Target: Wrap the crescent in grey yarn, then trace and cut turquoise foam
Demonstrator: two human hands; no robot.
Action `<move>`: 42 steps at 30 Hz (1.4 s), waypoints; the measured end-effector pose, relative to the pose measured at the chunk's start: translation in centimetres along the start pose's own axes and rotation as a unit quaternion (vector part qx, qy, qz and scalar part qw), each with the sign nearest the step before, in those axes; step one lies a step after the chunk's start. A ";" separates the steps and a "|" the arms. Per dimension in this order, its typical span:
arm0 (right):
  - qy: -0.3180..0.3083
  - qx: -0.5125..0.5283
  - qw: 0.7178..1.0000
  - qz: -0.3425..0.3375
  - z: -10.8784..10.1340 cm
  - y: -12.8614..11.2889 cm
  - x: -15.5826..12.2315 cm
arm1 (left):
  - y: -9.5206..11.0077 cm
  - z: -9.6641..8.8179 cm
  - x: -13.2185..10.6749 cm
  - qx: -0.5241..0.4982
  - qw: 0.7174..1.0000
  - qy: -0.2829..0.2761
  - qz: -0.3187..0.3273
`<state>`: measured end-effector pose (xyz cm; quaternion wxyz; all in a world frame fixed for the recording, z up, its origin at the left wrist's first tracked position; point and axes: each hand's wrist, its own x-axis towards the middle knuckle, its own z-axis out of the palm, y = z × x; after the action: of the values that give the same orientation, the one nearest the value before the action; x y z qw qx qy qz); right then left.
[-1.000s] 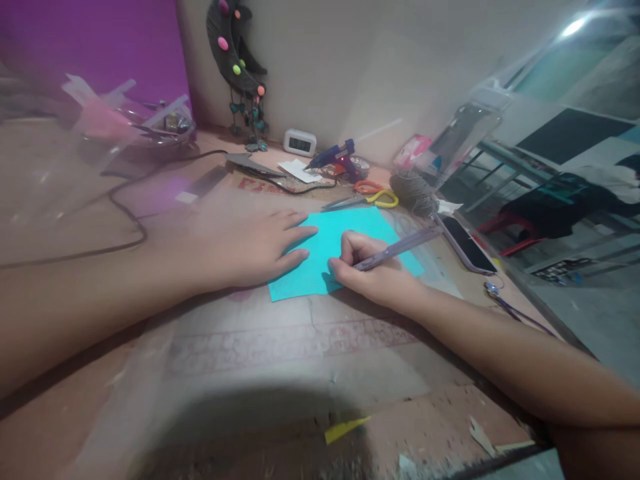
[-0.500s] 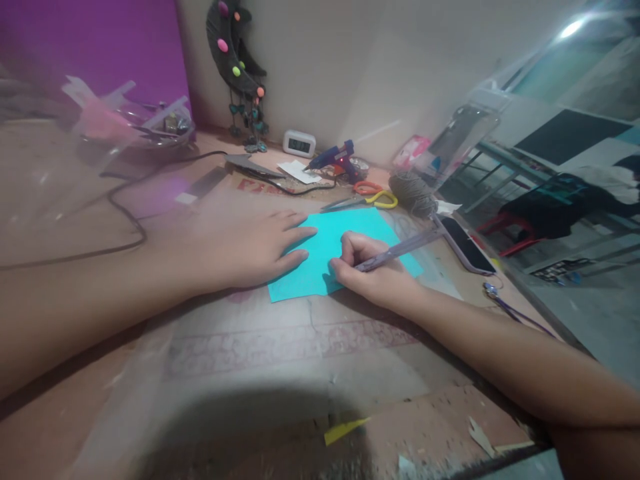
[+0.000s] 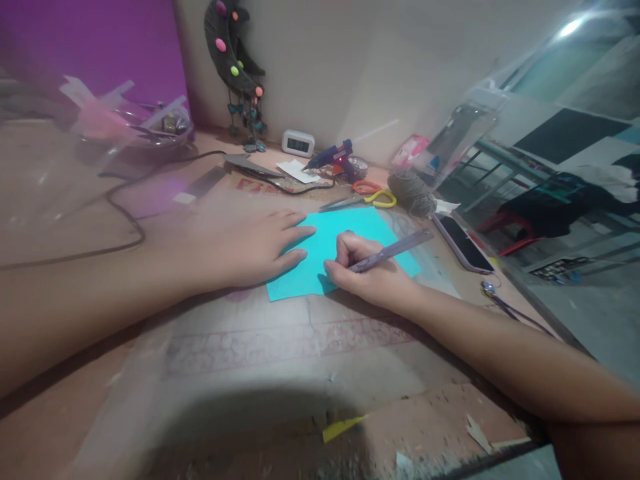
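A bright turquoise sheet of paper (image 3: 345, 223) lies flat on the worktable. My left hand (image 3: 275, 247) rests with fingers spread, its fingertips over the paper's left edge. Over the right part of the sheet, my right hand (image 3: 365, 267) is closed around a pale purple pen (image 3: 393, 251) in a writing grip. The pen's tip is hidden behind my fingers. Just past the sheet's far edge lie scissors (image 3: 383, 198) with a yellow and an orange handle.
Behind are a blue glue gun (image 3: 330, 157), a white digital clock (image 3: 299, 143) and a ball of grey yarn (image 3: 411, 192). A phone (image 3: 465, 245) lies by the right table edge. A black cable (image 3: 125, 210) runs across the left; a yellow scrap (image 3: 343, 428) lies in front.
My right hand has shifted slightly left over the paper with the pen. My left hand holds its place on the sheet.
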<state>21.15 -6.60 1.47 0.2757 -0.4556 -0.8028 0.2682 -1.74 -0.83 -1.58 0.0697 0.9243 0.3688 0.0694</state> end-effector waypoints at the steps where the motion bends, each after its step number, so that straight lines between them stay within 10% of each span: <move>1: -0.006 0.000 1.000 -0.001 0.0 0.0 0.0 | 0.0 0.0 0.0 0.001 1.000 0.000 0.000; 42: 0.019 0.007 1.000 -0.007 -0.4 0.6 0.2 | 0.1 -0.1 -0.2 -0.011 1.000 0.005 0.000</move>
<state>21.65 -6.08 1.42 0.2959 -0.4534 -0.7986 0.2629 -1.81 -1.00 -1.49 0.0776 0.9231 0.3684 0.0781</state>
